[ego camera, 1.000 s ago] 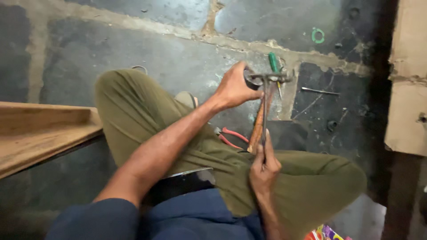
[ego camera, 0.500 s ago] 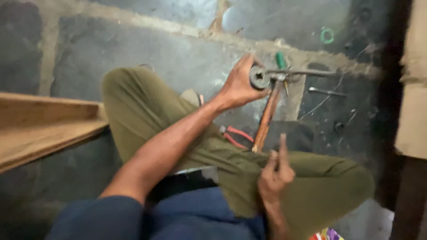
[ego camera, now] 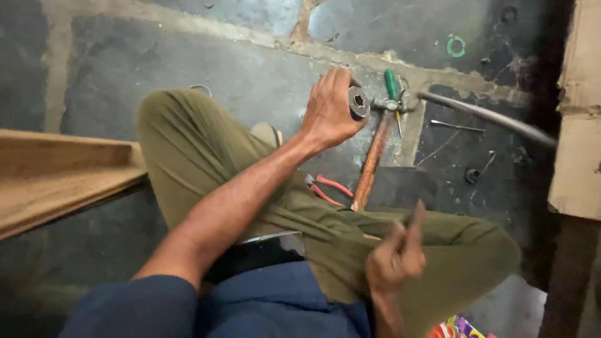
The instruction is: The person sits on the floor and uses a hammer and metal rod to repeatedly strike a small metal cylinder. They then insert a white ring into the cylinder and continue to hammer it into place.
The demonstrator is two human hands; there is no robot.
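Wooden hammer handle (ego camera: 370, 164) released; right hand (ego camera: 394, 260) withdrawn.

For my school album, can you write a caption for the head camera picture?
Seated person's left hand grips a metal socket above a wooden-handled hammer; right hand is blurred.

the floor (ego camera: 188, 62) was dark grey stone slabs, worn and stained, with pale rough mortar joints (ego camera: 250, 34) running across it. a wooden plank (ego camera: 56, 175) lay at the left, its light grain catching the light. at the right edge stood a pale, chipped board (ego camera: 579, 125) above deep shadow. a small green ring (ego camera: 456, 46) lay on the floor.
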